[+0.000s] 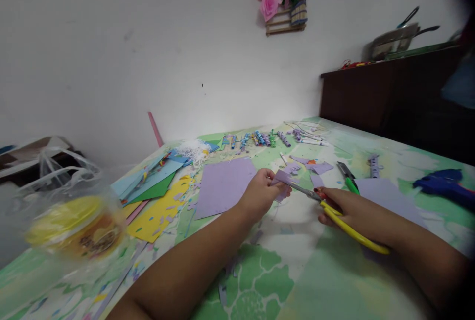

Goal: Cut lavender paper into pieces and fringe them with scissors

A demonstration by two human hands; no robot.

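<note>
My left hand (pixel 260 192) pinches a small folded piece of purple paper (pixel 282 177) above the middle of the table. Closed round the yellow handles of a pair of scissors (pixel 347 228) is my right hand (pixel 343 208). The grey blades point left and meet the purple paper beside my left fingertips. A large purple sheet (pixel 222 186) lies left of my left hand, and purple scraps (pixel 319 166) lie just beyond the scissors. Behind my right hand is a green cutter (pixel 351 181) with its dark end pointing away. Another purple sheet (pixel 386 196) lies partly behind my right hand.
Rolled, decorated paper tubes (pixel 260 138) line the table's far side. Coloured sheets (pixel 159 211) and a yellow-lidded tub (pixel 81 226) in a plastic bag are at left. A blue glue gun (pixel 441 185) lies at right. A dark cabinet (pixel 371 87) stands behind.
</note>
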